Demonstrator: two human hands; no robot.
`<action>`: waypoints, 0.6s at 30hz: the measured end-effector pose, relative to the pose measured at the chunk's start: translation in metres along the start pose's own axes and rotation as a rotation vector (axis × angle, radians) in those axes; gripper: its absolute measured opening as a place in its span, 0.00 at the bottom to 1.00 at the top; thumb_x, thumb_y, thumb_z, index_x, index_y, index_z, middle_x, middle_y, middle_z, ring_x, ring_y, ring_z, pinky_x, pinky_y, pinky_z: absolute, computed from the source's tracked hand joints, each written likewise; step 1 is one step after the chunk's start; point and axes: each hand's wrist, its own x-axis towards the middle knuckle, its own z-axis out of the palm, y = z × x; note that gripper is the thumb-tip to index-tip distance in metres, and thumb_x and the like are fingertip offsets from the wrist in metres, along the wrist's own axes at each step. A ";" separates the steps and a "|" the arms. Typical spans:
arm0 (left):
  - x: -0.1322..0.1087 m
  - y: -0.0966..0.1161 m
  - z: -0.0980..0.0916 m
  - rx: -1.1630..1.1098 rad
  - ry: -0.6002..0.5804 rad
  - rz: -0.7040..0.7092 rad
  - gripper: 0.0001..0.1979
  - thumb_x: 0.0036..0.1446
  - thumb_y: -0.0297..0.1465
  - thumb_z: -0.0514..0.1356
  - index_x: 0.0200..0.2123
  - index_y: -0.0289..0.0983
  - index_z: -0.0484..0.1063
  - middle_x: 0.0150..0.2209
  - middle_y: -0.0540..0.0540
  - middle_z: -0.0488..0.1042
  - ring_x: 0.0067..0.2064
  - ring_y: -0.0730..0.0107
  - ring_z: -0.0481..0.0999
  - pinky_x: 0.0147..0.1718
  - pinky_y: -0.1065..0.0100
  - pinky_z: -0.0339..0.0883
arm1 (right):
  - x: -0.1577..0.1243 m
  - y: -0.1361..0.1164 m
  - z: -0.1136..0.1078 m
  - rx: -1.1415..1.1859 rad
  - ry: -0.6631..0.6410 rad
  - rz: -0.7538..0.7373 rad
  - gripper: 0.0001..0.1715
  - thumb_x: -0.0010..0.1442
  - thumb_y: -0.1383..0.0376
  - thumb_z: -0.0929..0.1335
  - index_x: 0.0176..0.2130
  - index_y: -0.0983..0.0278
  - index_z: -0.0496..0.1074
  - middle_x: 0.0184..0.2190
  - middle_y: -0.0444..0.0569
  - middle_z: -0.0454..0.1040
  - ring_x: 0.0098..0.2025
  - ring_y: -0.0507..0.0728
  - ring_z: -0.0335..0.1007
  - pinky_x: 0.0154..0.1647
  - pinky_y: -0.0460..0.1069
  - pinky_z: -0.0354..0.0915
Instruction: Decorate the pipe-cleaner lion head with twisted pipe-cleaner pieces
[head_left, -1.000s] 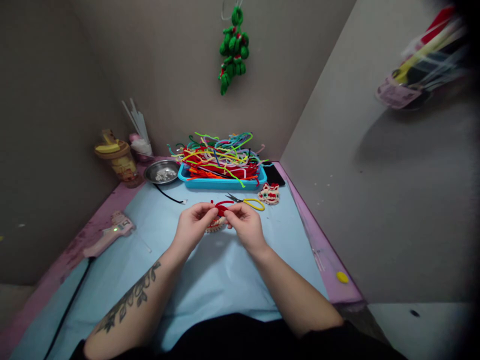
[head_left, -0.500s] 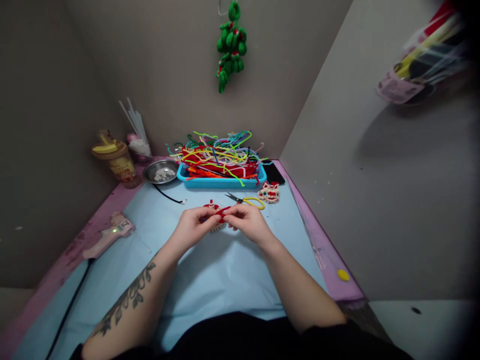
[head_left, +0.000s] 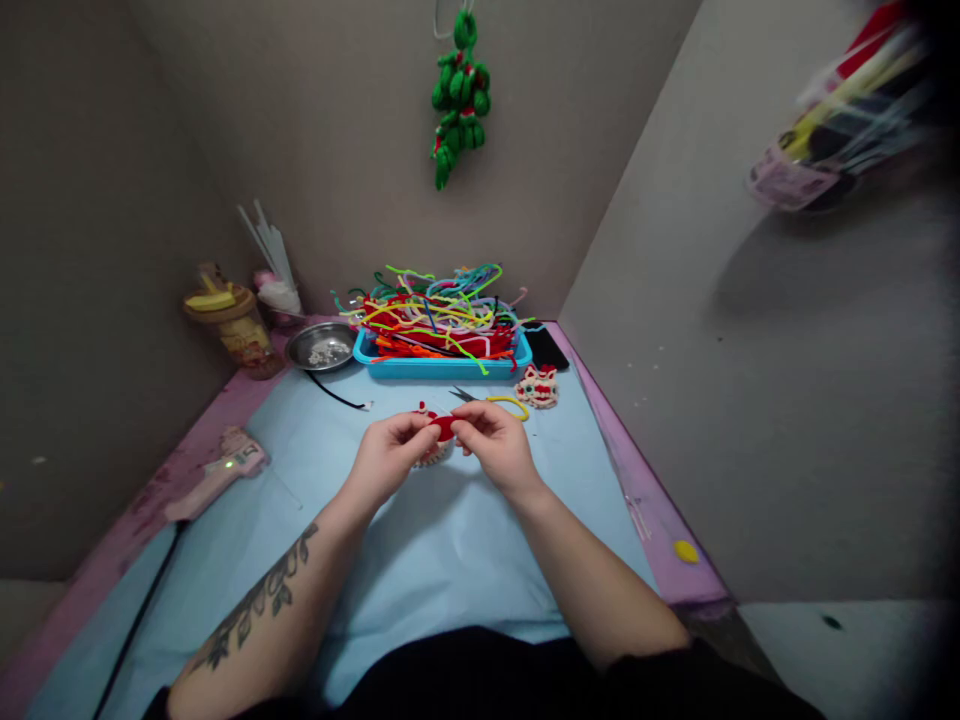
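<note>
Between my hands is a small red fuzzy piece (head_left: pixel 446 428), which looks like bent pipe cleaner. My left hand (head_left: pixel 391 448) pinches its left end with thumb and fingers. At the right end my right hand (head_left: pixel 495 440) pinches it the same way. Partly hidden behind and below them lies a round red and cream fuzzy piece (head_left: pixel 433 458) on the light blue cloth (head_left: pixel 465 560). Just beyond my right hand rest yellow-handled scissors (head_left: pixel 511 405), blades pointing left. A cream and red lion-like face (head_left: pixel 538 387) lies to their right.
A blue tray (head_left: pixel 442 368) heaped with coloured pipe cleaners stands at the back, beside a metal bowl (head_left: pixel 322 347) and a black phone (head_left: pixel 547 347). A pink glue gun (head_left: pixel 225 472) with its cord lies left. Farther back left are a lidded cup (head_left: pixel 236 325) and white sticks (head_left: pixel 274 245).
The red piece has turned between my fingers and shows a broader, flatter side. My hands stay in nearly the same place, both pinching it.
</note>
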 end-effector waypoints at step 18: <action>-0.002 0.002 0.007 -0.203 0.098 -0.040 0.14 0.44 0.35 0.70 0.32 0.33 0.75 0.28 0.46 0.78 0.29 0.71 0.76 0.31 0.70 0.69 | 0.000 0.001 -0.001 -0.037 -0.089 0.088 0.10 0.50 0.61 0.71 0.32 0.65 0.75 0.22 0.43 0.73 0.21 0.49 0.64 0.21 0.45 0.63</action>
